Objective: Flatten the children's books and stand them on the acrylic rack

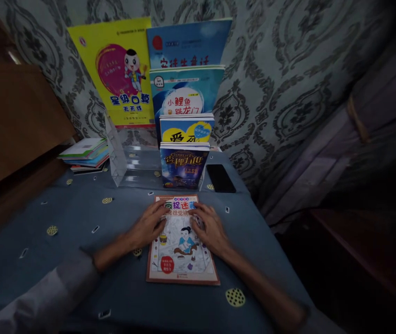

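Observation:
A children's book (pixel 184 269) with a drawing of a seated child on its cover lies on the cloth, its top end towards the display stand. My left hand (pixel 150 223) rests on its upper left edge, fingers apart. On the upper right side lies my right hand (pixel 210 227), fingers likewise spread over the cover and covering part of the title. Just beyond, a clear tiered stand (pixel 138 164) holds a dark blue book (pixel 184 169) in front, with yellow, teal and blue books behind it and a large yellow workbook (pixel 96 69) at the back left.
A black phone (pixel 221 178) lies right of the stand. Left of it is a stack of books (pixel 86 153). A blue-grey tablecloth (pixel 79 199) covers the table, whose right edge drops beside a curtain (pixel 305 153). A wooden panel (pixel 16 116) stands at the far left.

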`<state>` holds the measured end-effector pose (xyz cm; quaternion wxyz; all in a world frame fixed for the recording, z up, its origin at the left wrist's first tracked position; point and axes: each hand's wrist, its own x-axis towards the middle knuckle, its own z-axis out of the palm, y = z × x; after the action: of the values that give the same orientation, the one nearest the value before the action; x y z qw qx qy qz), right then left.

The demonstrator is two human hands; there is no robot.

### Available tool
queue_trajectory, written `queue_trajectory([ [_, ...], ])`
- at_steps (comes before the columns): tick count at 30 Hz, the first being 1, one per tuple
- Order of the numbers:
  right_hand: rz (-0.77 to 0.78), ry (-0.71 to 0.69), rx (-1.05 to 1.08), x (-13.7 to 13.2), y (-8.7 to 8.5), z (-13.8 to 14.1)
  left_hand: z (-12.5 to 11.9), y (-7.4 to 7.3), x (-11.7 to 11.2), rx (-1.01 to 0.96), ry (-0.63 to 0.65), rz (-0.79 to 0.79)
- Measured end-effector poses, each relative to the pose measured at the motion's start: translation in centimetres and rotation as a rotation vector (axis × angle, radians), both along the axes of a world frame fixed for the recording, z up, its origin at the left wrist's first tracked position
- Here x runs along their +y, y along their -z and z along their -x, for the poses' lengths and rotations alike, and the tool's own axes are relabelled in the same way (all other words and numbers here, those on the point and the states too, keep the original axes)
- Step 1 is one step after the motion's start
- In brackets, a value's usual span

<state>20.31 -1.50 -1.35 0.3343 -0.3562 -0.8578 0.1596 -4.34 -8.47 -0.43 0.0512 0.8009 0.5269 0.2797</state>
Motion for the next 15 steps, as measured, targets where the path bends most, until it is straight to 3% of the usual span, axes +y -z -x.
queue_trajectory([
  [6,-0.021,0.004,-0.056,-0.8,-0.2,0.4,0.6,-0.4,0.5,0.089,-0.089,-0.045],
  [15,-0.032,-0.007,-0.075,-1.6,-0.8,0.5,-0.4,-1.9,1.8,0.250,-0.097,-0.016],
])
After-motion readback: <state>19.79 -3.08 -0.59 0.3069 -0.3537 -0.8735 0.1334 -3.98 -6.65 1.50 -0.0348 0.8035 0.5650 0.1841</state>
